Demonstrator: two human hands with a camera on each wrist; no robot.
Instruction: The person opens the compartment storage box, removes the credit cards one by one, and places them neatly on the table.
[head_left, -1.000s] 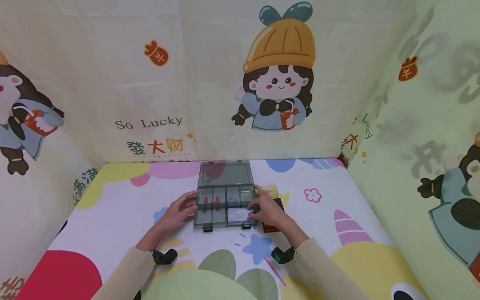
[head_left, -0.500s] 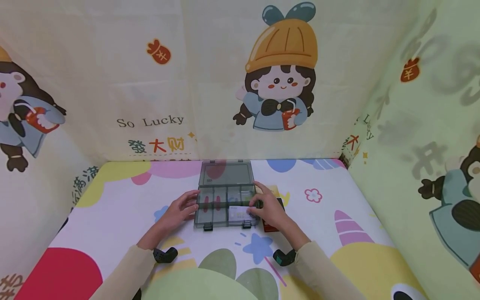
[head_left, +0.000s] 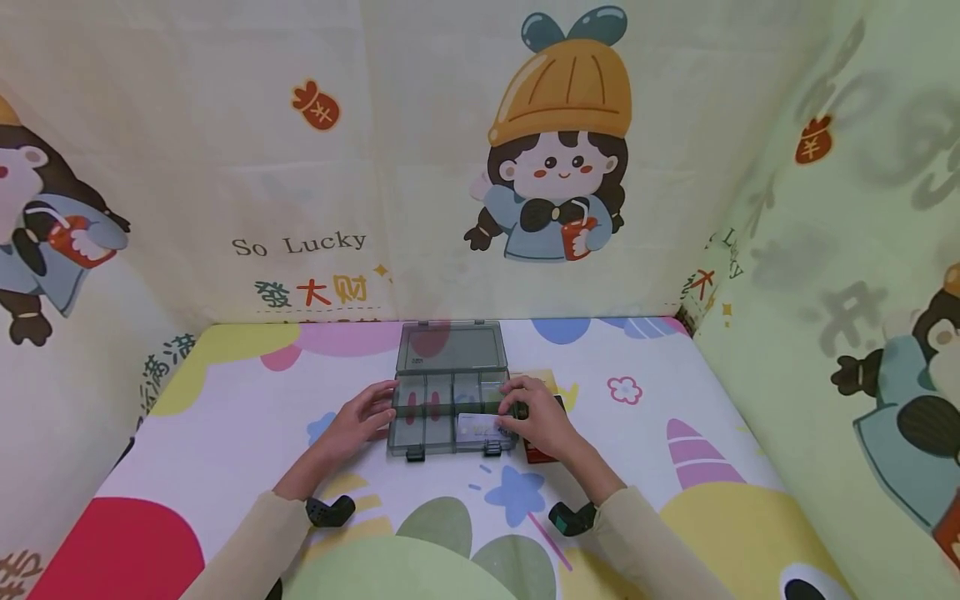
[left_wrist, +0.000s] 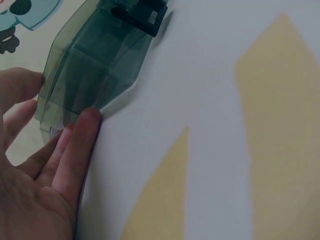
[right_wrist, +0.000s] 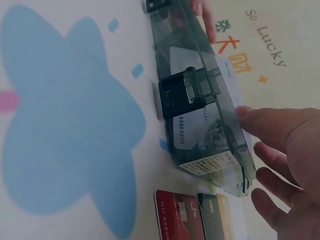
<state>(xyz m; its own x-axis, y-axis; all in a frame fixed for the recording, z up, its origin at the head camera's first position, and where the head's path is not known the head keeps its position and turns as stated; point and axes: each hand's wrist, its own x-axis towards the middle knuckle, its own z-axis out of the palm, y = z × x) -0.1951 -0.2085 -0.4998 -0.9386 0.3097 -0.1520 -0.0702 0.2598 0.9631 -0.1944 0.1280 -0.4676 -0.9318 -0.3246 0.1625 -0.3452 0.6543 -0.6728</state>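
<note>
A clear grey plastic divider box (head_left: 450, 409) stands on the table with its lid (head_left: 452, 350) folded back. A pale printed card (head_left: 475, 427) leans in its front right compartment. Through the box wall in the right wrist view, a card (right_wrist: 183, 134) with a printed number shows. My right hand (head_left: 550, 422) is over the box's right side; its thumb (right_wrist: 245, 112) touches the rim by the card edge, the other fingers loosely bent and apart from it. My left hand (head_left: 348, 427) rests against the box's left side, fingertips (left_wrist: 89, 116) on the wall.
Right of the box lie a red card (right_wrist: 176, 212), a dark card (right_wrist: 207, 215) and a yellow card (head_left: 542, 379), partly hidden by the right hand. Two black latches, one a front latch (head_left: 492, 449), hang from the box. A patterned backdrop (head_left: 420, 167) rises behind the table.
The card in the front right compartment rose a little, then settled slightly lower. My right index finger drew back from the box's far right edge toward the thumb. The left hand stayed in place.
</note>
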